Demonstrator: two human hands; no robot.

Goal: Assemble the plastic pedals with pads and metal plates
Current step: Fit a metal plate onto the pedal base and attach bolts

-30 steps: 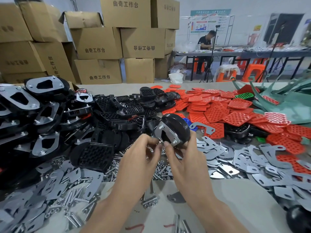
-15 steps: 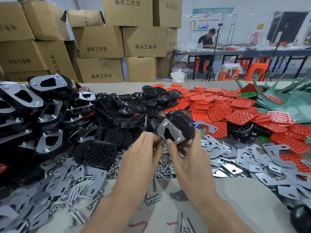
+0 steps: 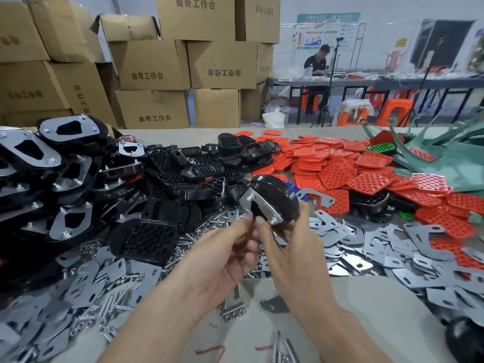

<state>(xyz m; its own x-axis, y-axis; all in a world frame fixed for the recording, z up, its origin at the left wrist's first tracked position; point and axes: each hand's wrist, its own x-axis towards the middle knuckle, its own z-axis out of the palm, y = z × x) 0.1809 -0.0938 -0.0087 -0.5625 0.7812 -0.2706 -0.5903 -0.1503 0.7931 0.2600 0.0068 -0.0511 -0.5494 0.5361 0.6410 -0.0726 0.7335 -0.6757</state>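
Note:
I hold a black plastic pedal (image 3: 277,191) up over the table, with a metal plate (image 3: 258,205) and its bolt ends turned toward me. My right hand (image 3: 293,247) grips the pedal from below and the right, thumb on the plate's lower edge. My left hand (image 3: 222,258) pinches at the plate's lower left corner; what is between its fingertips is hidden. Loose metal plates (image 3: 348,247) cover the table to the right. Red pads (image 3: 337,174) lie in a heap behind them.
Finished black pedals (image 3: 65,166) are stacked at the left, with bare black pedals (image 3: 199,166) behind my hands. Bolts and nuts (image 3: 115,305) are scattered near the table's front edge. Cardboard boxes (image 3: 157,64) stand behind. A person (image 3: 317,61) sits at a far table.
Both hands have kept hold of the pedal at the same spot. The left fingertips have shifted slightly along the plate's lower corner.

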